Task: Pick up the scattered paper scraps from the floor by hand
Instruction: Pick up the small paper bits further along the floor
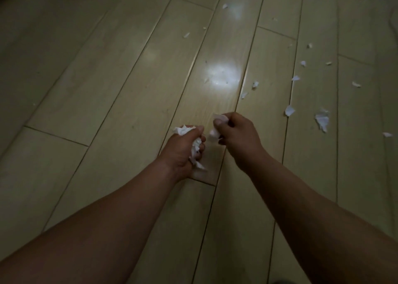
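Pale wood planks are making up the floor (107, 89), running away from the viewer under dim light, with a bright glare patch (221, 74) shining ahead of the hands. Two bare forearms are reaching forward from the bottom edge.

Left hand (183, 152) is curling closed around a wad (189, 137) of crumpled white paper; scraps are poking out above the thumb and below the palm. Right hand (237, 137) is sitting just beside it, fingers clenching a smaller white scrap (217, 126) that is showing above and below the thumb. The two hands are hovering close together, not touching, above the floor.

More white scraps are lying scattered on the planks to the right and ahead. A large torn piece (322, 120) is lying right of the right hand, with a medium piece (289, 110) just left of it. Small bits (255, 84) are lying farther out, near the glare, and tiny flecks (186, 35) are trailing toward the far end. One more fragment (387, 134) is lying near the right edge.
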A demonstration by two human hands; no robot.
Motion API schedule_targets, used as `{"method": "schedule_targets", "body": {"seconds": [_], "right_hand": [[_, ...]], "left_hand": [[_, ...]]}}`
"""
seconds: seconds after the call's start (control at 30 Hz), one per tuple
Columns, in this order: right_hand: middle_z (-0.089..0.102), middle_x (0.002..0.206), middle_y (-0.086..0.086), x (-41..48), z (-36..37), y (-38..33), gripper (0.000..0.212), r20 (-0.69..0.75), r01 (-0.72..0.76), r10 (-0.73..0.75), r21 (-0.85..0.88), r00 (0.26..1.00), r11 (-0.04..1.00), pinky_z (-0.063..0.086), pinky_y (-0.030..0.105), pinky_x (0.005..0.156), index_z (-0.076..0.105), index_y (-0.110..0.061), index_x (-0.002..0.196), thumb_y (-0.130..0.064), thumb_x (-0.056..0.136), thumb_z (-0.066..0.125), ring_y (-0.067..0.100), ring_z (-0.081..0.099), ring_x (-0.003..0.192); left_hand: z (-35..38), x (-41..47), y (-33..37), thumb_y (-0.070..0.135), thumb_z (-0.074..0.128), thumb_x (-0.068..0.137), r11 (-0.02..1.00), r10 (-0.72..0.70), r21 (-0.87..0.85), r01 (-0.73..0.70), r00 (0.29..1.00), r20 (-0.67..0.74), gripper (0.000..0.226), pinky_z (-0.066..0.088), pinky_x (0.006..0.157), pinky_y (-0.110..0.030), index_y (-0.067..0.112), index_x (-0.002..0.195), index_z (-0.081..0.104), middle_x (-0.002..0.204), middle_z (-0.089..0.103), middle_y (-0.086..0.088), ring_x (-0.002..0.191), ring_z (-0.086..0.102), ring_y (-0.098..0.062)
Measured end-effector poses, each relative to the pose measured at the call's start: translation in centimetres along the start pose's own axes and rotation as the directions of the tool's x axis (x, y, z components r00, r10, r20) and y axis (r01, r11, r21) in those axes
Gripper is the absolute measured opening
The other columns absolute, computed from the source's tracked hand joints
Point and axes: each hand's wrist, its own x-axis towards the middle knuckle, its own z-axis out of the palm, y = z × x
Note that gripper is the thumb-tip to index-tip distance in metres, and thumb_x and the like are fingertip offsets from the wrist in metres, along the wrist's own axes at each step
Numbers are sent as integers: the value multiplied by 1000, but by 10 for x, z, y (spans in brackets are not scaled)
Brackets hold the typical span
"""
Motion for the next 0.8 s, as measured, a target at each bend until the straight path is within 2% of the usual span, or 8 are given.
{"method": "schedule_targets", "body": {"seconds": [0.1,0.23,0.33,0.4,0.53,0.63,0.7,0.8], "right_hand": [[75,86,-3,-23,13,-7,9,-87,88,-81,79,993,993,58,27,69,72,-22,95,-28,98,65,8,72,80],[64,96,-3,-35,17,2,4,-198,187,-211,-134,957,973,55,47,85,72,-24,91,-25,94,68,18,63,96],[58,106,-6,-38,13,7,13,-232,246,-343,-363,910,898,48,48,90,74,-27,101,-28,92,65,19,53,105],[61,117,-9,-38,11,7,20,-212,273,-386,-419,898,866,45,47,95,74,-30,112,-31,97,60,16,51,113],[60,141,-10,-39,10,13,38,-39,370,-407,-346,913,862,43,45,108,59,-26,143,-24,106,52,10,53,131],[65,130,-10,-40,5,16,33,-50,362,-378,-196,924,911,52,41,99,57,-23,138,-23,105,55,9,61,118],[63,125,-9,-37,-2,19,28,-59,387,-411,-238,910,891,53,37,96,60,-21,131,-25,104,58,7,60,115],[60,121,-7,-21,-27,32,23,-106,334,-384,-320,917,886,54,35,91,62,-20,125,-27,103,59,6,59,109]], "left_hand": [[28,-6,-5,41,64,101,991,-45,-120,59,992,116,31,51,63,-30,21,80,75,80,68,-7,68,65,-20],[55,-15,2,67,57,96,938,-138,-264,227,938,317,62,62,79,-35,9,86,78,95,77,-13,92,77,-23],[67,-15,6,57,57,100,918,-194,-281,278,936,293,53,60,93,-39,5,107,68,105,71,-16,98,73,-26],[72,-12,10,51,59,101,920,-182,-306,246,958,223,46,55,100,-40,6,105,66,104,69,-16,100,70,-26],[68,1,18,44,71,96,942,-132,-303,146,989,68,36,63,71,-36,12,80,66,79,71,-8,75,75,-21],[60,13,15,32,72,97,965,-86,-254,67,994,-64,26,62,66,-32,11,82,67,73,72,-6,65,73,-18],[52,19,14,27,67,101,983,-70,-173,57,995,-69,24,55,53,-26,12,83,65,69,69,-4,54,66,-14],[43,25,17,29,55,107,997,-72,-10,73,997,19,47,34,39,-13,17,62,61,54,50,0,36,41,-9]]}}
